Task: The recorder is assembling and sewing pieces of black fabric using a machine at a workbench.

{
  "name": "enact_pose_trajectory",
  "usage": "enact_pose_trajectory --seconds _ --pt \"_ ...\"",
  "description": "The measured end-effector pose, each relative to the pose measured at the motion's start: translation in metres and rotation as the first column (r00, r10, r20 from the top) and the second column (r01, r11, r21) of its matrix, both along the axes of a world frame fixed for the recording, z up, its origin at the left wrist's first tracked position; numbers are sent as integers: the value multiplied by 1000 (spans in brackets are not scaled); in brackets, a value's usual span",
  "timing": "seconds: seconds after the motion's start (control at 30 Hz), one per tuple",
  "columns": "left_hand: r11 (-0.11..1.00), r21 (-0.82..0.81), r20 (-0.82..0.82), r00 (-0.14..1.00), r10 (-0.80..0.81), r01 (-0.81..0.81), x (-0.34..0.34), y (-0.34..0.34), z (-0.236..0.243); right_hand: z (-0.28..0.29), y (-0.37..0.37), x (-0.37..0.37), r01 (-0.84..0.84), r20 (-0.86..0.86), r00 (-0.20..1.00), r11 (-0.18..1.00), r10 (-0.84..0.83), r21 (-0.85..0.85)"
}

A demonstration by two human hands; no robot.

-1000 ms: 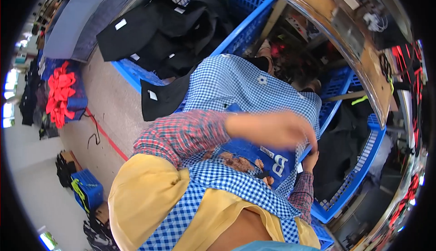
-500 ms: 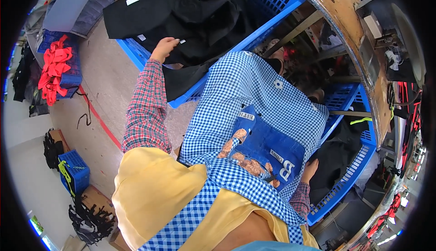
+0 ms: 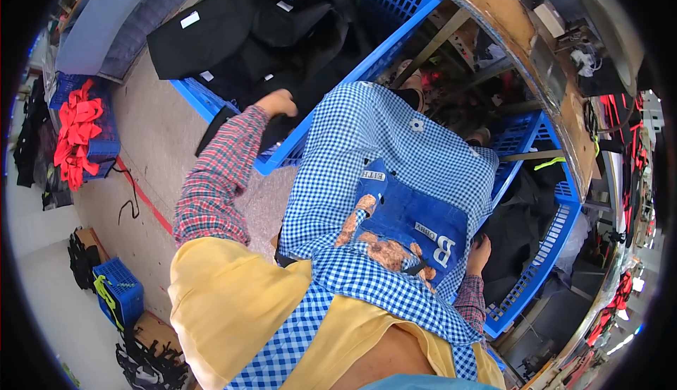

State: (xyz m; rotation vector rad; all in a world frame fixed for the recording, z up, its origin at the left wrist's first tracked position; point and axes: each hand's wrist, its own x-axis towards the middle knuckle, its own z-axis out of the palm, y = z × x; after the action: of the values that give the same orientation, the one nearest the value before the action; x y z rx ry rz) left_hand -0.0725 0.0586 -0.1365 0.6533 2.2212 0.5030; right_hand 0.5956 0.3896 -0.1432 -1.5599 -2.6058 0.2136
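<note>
My left hand (image 3: 278,102), at the end of a red plaid sleeve, reaches over the near end of a large blue basket (image 3: 288,151). Its fingers are curled in on a black fabric piece (image 3: 214,130), part of which shows beyond the forearm, over the basket's rim; the fingertips are partly hidden. More black fabric pieces (image 3: 201,46) with small white labels fill this basket. My right hand (image 3: 479,254) is low beside my lap, against black fabric (image 3: 509,252) in a second blue basket (image 3: 532,281). Its fingers are mostly hidden, so their grip is unclear.
A worn wooden tabletop edge (image 3: 522,44) on metal legs stands at the right. Left on the floor are a blue crate (image 3: 106,128) with red fabric strips (image 3: 77,136) and a smaller blue basket (image 3: 121,288). My checked apron (image 3: 328,157) covers my lap between the big baskets.
My left hand has moved down and slightly right, closer to my knee, and its fingers have curled in. Black fabric now shows left of the forearm. The right hand stays beside my lap.
</note>
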Motion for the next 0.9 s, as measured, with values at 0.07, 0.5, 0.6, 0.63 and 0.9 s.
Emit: enact_pose_trajectory --seconds 0.07,0.5,0.6,0.63,0.9 --pt "999 -16 -199 979 35 -39 -36 -4 35 2 -3 0 12 -3 1000 1000 -12 -2" --pt "860 510 -796 371 479 -16 -67 -100 196 52 27 -43 -31 -220 973 987 65 157" --pt "996 94 -706 705 70 -5 -38 -96 143 70 30 -79 -25 -306 950 990 68 142" --pt "973 -165 -529 817 -227 164 -30 -90 129 77 29 -92 -19 -310 949 989 64 146" --pt "946 302 8 992 -127 119 -106 6 120 133 16 -207 -243 -427 859 959 281 143"
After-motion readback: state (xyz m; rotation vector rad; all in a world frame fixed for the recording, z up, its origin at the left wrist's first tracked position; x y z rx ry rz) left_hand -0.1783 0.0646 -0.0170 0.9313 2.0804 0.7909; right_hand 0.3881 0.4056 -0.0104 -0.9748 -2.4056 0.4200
